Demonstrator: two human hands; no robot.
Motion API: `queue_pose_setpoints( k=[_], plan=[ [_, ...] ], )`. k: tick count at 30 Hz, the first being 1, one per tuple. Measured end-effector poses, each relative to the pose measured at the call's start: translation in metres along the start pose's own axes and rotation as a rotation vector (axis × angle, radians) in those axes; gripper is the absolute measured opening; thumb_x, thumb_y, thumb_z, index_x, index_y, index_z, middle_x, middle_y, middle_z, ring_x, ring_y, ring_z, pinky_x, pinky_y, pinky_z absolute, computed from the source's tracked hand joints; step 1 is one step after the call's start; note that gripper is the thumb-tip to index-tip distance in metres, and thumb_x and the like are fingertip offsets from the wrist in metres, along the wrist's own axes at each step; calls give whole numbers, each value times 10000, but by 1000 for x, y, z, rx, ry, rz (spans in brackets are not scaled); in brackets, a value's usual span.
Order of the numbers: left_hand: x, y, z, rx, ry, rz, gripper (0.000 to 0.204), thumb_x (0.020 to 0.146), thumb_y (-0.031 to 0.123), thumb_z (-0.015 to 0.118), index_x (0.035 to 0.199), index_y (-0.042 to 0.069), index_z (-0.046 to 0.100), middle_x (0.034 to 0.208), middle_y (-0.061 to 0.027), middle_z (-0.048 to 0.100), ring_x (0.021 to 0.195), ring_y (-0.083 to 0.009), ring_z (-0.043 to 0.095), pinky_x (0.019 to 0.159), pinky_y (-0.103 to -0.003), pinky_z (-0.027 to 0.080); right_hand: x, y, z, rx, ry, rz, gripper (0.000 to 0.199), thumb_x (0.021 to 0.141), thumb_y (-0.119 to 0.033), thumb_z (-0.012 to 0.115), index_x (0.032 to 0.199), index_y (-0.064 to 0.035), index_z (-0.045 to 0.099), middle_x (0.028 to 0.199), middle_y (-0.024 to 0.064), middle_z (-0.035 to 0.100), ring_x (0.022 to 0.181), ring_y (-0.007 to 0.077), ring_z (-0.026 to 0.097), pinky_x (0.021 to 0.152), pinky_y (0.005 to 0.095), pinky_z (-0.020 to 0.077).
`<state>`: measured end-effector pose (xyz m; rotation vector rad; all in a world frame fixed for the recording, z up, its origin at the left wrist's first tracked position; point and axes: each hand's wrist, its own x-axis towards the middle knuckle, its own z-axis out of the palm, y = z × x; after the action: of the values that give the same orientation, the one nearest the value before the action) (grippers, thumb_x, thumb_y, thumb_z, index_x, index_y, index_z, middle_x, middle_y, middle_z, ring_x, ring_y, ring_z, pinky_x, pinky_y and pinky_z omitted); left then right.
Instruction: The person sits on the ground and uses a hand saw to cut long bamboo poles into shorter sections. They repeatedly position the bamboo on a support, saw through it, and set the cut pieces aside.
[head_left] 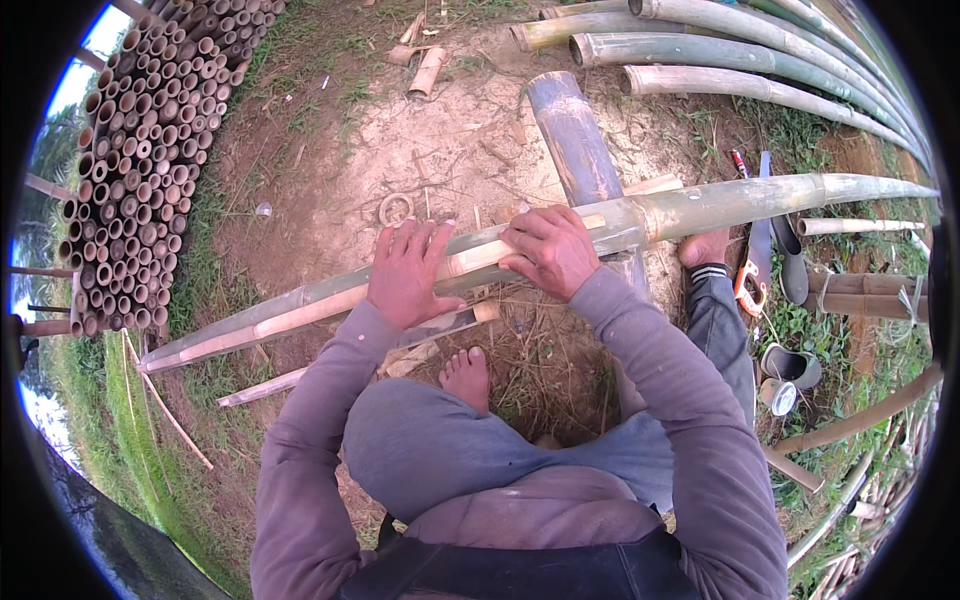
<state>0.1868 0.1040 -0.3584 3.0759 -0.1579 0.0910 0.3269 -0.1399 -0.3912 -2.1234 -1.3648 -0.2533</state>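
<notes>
A long green bamboo pole lies crosswise in front of me, over a thick, dark bamboo log. A pale bamboo strip runs along its top between my hands, and a light end sticks out past my right hand. My left hand rests on the pole with its fingers stretched over it and its thumb apart. My right hand is closed, its fingers curled over the strip and against the pole; what lies under the palm is hidden.
Cut bamboo tubes are stacked at the left. Long bamboo poles lie at the far right. An orange-handled handsaw, dark shoes and a white-lidded container are at the right. A bamboo ring lies beyond the pole.
</notes>
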Motion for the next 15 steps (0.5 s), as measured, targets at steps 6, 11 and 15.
queue_pose_setpoints(
  k=[6,11,15],
  plan=[
    [14,-1,18,21,-112,77,996,806,632,789,1572,93,449,1451,-121,605,1374,-278,551,1208,-567,314,-4,-2,6,-58,-13,23,371,857,-392,797,1142,-158,749,1172,6,685,1196,216,615,1091,489,421],
    [18,-9,20,79,-140,168,844,965,584,635,1588,56,425,1457,-152,598,1375,-304,548,1221,-586,271,-25,-3,-22,-77,186,73,430,867,-378,802,1215,-139,720,1184,30,670,1194,243,608,1098,515,412],
    [19,-11,21,85,-183,171,841,1002,611,554,1609,51,394,1477,-167,582,1395,-337,525,1235,-603,239,-111,56,-83,-247,419,331,302,913,-204,762,1183,-81,703,1130,108,687,1070,300,653,954,486,474]
  ],
)
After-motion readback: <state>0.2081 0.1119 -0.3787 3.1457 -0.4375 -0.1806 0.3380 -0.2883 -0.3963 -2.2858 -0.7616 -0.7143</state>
